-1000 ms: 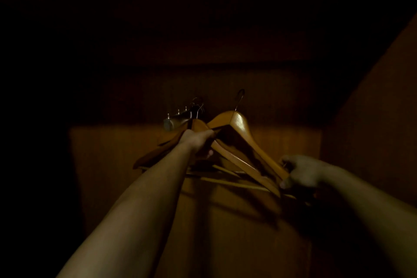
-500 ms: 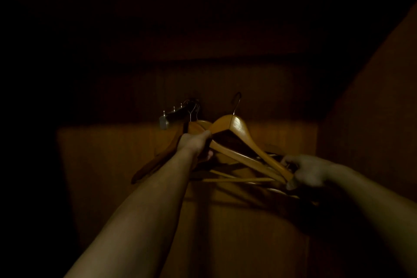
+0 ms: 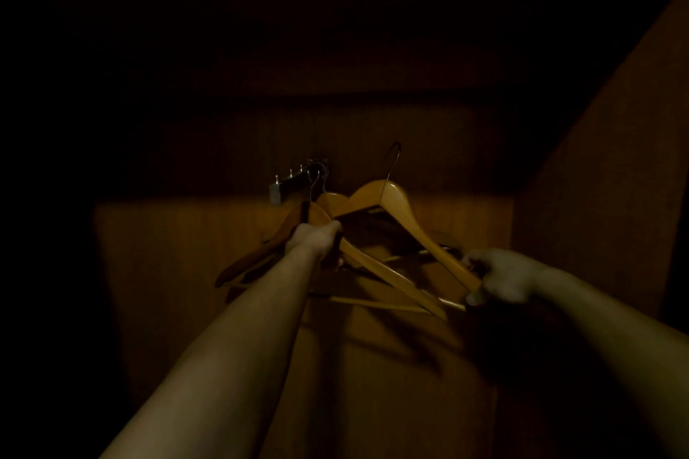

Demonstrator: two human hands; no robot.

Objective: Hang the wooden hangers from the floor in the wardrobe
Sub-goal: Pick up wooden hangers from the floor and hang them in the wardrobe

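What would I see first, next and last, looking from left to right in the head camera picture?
metal hook rail → left hand → light wooden hanger → right hand → wardrobe side wall

One pale wooden hanger, tilted, hook free, just beside other hangers on the wardrobe rail.

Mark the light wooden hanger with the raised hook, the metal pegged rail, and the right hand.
light wooden hanger (image 3: 404,213): head view, on its right shoulder.
metal pegged rail (image 3: 275,194): head view, on its grey end cap.
right hand (image 3: 501,276): head view, on the knuckles.
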